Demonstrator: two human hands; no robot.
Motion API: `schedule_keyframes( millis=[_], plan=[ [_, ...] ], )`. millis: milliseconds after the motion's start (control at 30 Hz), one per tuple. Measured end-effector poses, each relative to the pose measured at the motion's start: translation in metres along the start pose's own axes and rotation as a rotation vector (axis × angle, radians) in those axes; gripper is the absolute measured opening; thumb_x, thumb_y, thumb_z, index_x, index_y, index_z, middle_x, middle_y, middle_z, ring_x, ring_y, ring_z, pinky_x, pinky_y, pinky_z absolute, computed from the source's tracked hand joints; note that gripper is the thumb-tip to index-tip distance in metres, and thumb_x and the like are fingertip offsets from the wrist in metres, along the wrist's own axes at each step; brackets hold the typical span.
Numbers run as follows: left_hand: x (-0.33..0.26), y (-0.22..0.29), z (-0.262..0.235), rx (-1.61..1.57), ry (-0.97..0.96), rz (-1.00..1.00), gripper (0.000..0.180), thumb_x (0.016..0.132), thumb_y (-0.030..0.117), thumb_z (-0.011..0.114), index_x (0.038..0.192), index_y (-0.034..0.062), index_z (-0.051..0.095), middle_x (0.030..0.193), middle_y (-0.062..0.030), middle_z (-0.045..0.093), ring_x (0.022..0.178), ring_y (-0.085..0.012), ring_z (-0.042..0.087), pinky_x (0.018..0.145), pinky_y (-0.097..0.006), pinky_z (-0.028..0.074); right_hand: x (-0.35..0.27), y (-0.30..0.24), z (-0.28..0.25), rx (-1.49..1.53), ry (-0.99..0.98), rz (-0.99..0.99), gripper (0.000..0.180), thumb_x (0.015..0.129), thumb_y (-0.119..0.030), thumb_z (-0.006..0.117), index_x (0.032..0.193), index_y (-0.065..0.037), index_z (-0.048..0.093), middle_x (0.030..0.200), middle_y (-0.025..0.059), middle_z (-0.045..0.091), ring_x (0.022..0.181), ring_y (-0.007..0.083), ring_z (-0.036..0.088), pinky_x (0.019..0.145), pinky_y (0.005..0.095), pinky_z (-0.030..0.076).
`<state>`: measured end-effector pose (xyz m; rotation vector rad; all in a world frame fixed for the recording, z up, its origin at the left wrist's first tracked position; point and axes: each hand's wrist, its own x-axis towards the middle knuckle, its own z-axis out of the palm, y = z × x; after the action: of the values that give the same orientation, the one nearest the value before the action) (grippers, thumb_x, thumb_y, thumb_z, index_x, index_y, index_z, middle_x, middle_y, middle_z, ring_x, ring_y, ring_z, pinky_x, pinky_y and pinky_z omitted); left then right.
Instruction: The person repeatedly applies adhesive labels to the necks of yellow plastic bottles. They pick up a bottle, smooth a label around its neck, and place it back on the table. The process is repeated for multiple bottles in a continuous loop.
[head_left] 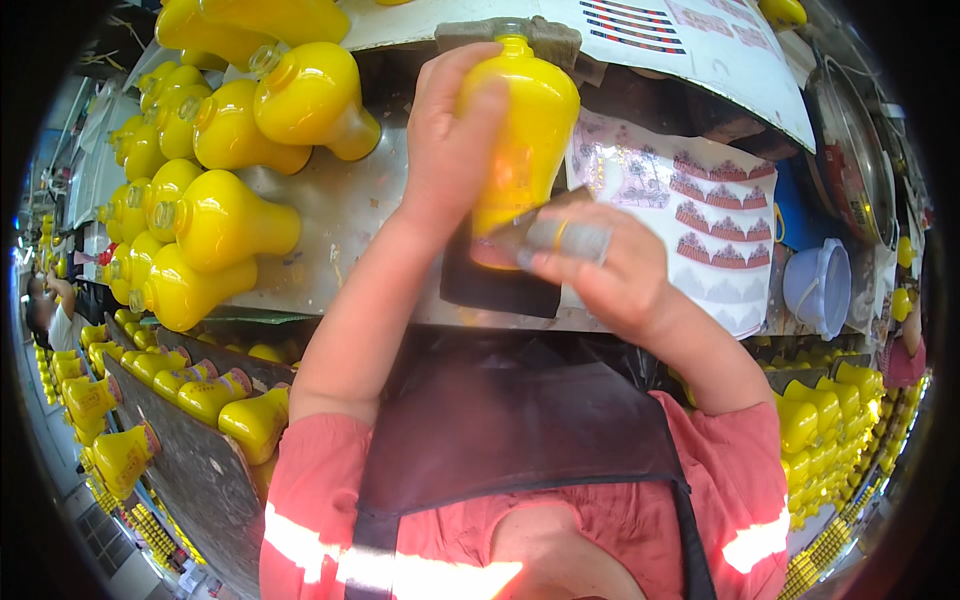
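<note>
A glossy yellow bottle (545,105) with a narrow clear glass neck lies before me, its neck on a grey padded rest (563,42). My left hand (450,140) is closed around the bottle's left side, its thumb smeared by motion. My right hand (612,262) pinches a thin dark flat scraper (514,230) against the bottle's lower end, where a pinkish band shows. Grey wrapping covers one finger of that hand. Beneath the bottle's base lies a dark pad (490,293).
Several yellow bottles (235,220) lie at the left of the metal table (345,215). On the right are a sheet of reddish patterned decals (722,215) and a pale purple bucket (820,290). A white board (700,60) with striped decals is at the back. Bottle racks stand on both sides.
</note>
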<state>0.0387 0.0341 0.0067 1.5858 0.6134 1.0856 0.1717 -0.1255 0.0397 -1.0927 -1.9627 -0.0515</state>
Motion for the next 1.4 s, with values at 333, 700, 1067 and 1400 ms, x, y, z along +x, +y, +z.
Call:
schedule_keyframes(
  millis=[333, 700, 1067, 1400],
  plan=[
    [-0.022, 0.005, -0.001, 0.493, 0.002, 0.262, 0.056, 0.097, 0.022, 0.055, 0.148, 0.0027, 0.042, 0.147, -0.0229, 0.043, 0.137, -0.0409, 0.043, 0.117, -0.047, 0.034, 0.010, 0.002, 0.000, -0.118, 0.240, 0.380, 0.032, 0.086, -0.003, 0.081, 0.114, -0.004, 0.067, 0.104, 0.0097, 0.072, 0.082, 0.0178, 0.073, 0.072, 0.0285, 0.057],
    [-0.026, 0.021, 0.000, 0.611, -0.083, 0.152, 0.105, 0.072, 0.030, 0.087, 0.154, 0.0027, 0.028, 0.154, -0.0246, 0.035, 0.146, -0.0433, 0.033, 0.121, -0.048, 0.032, 0.085, 0.045, -0.023, -0.221, 0.151, 0.486, 0.023, 0.090, -0.008, 0.074, 0.112, -0.001, 0.071, 0.095, 0.0120, 0.077, 0.087, 0.0206, 0.076, 0.078, 0.0293, 0.058],
    [-0.049, 0.023, -0.008, 0.737, -0.182, 0.026, 0.107, 0.086, 0.039, 0.076, 0.158, -0.0068, 0.011, 0.157, -0.0353, 0.027, 0.146, -0.0497, 0.030, 0.122, -0.059, 0.019, 0.118, 0.057, -0.022, -0.335, -0.061, 0.329, 0.020, 0.089, -0.019, 0.068, 0.103, -0.005, 0.074, 0.088, 0.0173, 0.073, 0.084, 0.0369, 0.071, 0.076, 0.0431, 0.056],
    [-0.056, 0.026, -0.011, 0.136, -0.203, -0.196, 0.099, 0.087, 0.026, 0.072, 0.156, -0.0082, 0.009, 0.134, -0.0311, 0.057, 0.122, -0.0473, 0.059, 0.104, -0.048, 0.048, 0.082, 0.040, -0.019, -0.287, 0.126, 0.269, 0.019, 0.088, -0.012, 0.073, 0.107, -0.008, 0.073, 0.090, 0.0117, 0.074, 0.079, 0.0321, 0.071, 0.069, 0.0381, 0.056]
  ],
)
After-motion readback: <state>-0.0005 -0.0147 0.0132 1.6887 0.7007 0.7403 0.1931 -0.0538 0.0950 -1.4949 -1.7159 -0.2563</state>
